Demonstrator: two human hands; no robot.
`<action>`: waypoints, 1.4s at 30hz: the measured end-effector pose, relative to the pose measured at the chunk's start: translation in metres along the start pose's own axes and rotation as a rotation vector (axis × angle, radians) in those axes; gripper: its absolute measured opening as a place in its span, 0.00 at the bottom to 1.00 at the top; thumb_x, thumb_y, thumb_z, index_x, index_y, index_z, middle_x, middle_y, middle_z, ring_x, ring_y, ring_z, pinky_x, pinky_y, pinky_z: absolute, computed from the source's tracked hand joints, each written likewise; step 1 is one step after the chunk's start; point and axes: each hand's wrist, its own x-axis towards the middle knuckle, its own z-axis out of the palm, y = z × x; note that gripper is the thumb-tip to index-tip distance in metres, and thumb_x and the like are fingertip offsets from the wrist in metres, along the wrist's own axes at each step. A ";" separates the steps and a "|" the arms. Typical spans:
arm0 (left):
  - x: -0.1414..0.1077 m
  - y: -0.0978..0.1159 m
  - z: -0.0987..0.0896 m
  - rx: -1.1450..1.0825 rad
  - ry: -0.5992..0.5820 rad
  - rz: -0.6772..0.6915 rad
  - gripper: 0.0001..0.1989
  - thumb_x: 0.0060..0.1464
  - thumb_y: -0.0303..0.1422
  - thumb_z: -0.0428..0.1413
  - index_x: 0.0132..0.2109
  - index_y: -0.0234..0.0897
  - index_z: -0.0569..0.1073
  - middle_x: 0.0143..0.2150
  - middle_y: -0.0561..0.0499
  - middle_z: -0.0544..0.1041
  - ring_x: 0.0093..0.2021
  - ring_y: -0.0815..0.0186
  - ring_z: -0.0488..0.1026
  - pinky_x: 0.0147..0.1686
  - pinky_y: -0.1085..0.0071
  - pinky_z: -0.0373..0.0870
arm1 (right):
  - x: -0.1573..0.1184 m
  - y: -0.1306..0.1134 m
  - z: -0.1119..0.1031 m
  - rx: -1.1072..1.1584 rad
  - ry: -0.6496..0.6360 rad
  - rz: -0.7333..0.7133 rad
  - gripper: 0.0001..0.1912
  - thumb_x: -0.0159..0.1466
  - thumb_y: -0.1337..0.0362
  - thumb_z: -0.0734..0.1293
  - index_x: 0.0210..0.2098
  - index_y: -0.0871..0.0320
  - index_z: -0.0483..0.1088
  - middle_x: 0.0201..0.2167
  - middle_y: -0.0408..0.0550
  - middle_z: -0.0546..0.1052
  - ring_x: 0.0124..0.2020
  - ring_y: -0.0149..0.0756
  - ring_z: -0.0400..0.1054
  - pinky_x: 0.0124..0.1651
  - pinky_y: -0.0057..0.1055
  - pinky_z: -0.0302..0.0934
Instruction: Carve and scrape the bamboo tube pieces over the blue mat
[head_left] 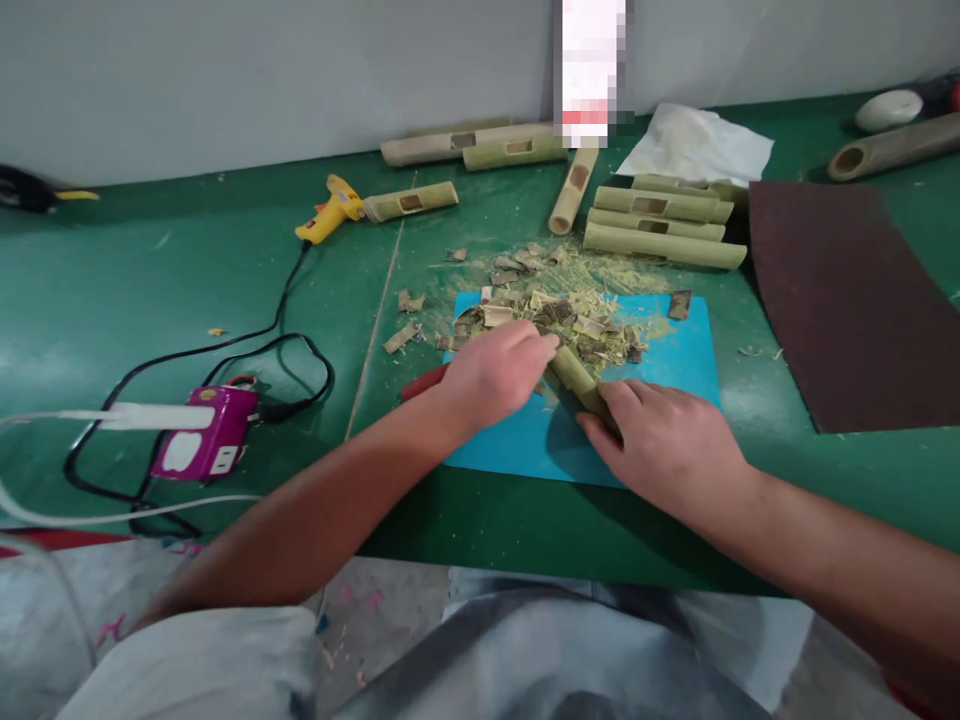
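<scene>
My right hand [667,430] is wrapped round the near part of a short green bamboo tube [574,372], which slants across a blue mat [510,445]. My left hand [502,375] is closed in a fist, its fingertips at the tube's far end; what lies inside the fist is hidden. A red handle [424,382] shows from behind my left wrist, and I cannot tell whether that hand holds it. Just beyond both hands is a heap of bamboo chips and shavings [589,322].
Bamboo tubes with cut square openings lie at the back, including a stack [667,240] at right. A yellow glue gun [330,212] and a purple power adapter [206,430] with cables are at left. A dark brown sheet [851,300] lies at right, near white tissue [694,145].
</scene>
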 end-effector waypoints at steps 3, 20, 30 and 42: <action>-0.001 0.002 0.001 -0.015 -0.020 0.062 0.19 0.69 0.33 0.37 0.44 0.34 0.73 0.31 0.49 0.72 0.32 0.65 0.69 0.33 0.68 0.67 | 0.001 0.000 0.000 0.005 -0.016 -0.002 0.12 0.65 0.59 0.61 0.28 0.58 0.69 0.23 0.47 0.74 0.22 0.35 0.65 0.26 0.32 0.41; -0.001 -0.001 -0.001 0.007 -0.007 0.052 0.18 0.69 0.32 0.39 0.44 0.33 0.73 0.31 0.49 0.72 0.31 0.67 0.69 0.33 0.71 0.67 | 0.002 0.001 -0.001 0.047 -0.071 0.024 0.10 0.63 0.59 0.64 0.30 0.59 0.70 0.28 0.48 0.72 0.29 0.36 0.66 0.27 0.31 0.45; -0.001 0.003 0.001 0.023 0.032 0.018 0.19 0.69 0.31 0.37 0.42 0.33 0.73 0.30 0.49 0.71 0.31 0.67 0.68 0.31 0.71 0.65 | 0.002 0.003 0.002 0.091 -0.094 0.052 0.13 0.65 0.57 0.61 0.31 0.59 0.70 0.29 0.48 0.72 0.26 0.33 0.62 0.26 0.32 0.43; 0.000 0.002 0.002 0.006 -0.002 -0.007 0.21 0.69 0.30 0.35 0.43 0.33 0.73 0.31 0.48 0.72 0.32 0.67 0.69 0.34 0.70 0.68 | 0.003 0.003 0.000 0.109 -0.111 0.061 0.14 0.65 0.57 0.62 0.31 0.60 0.70 0.29 0.48 0.71 0.26 0.33 0.62 0.26 0.32 0.43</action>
